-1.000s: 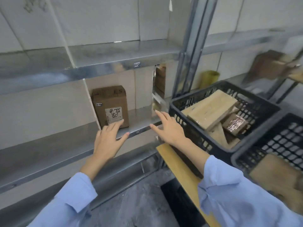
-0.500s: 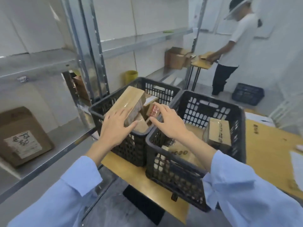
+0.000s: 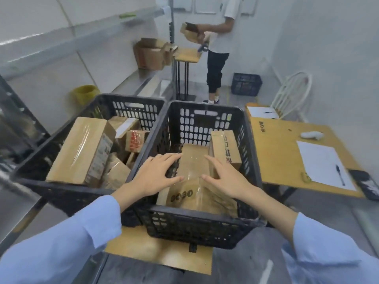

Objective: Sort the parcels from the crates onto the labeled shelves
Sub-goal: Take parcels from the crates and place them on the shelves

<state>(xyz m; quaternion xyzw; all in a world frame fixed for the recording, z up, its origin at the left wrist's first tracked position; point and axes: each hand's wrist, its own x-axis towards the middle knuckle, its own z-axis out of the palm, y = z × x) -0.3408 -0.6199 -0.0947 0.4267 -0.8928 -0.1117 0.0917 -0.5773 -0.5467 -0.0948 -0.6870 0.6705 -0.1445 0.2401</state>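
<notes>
Two black plastic crates stand side by side on a wooden table. The left crate (image 3: 61, 138) holds several cardboard parcels, the largest one (image 3: 82, 152) lying on top. In the right crate (image 3: 205, 224) a taped brown parcel (image 3: 192, 160) lies flat beside an upright parcel (image 3: 225, 148) and a lower parcel printed "8030" (image 3: 184, 197). My left hand (image 3: 158, 175) hovers with fingers spread over the wall between the crates. My right hand (image 3: 223, 177) is spread over the right crate, above the flat parcel. Neither hand holds anything.
Metal shelves (image 3: 78, 27) run along the left wall, with an open box (image 3: 149, 54) at their far end. A person (image 3: 217, 48) stands beyond, handling a box at a small stand. A side table (image 3: 291, 154) at right carries papers, a pen and a phone.
My view has swung right, from the shelf with a placed parcel to the crates. Both empty hands have travelled from the shelf edge to above the right crate.
</notes>
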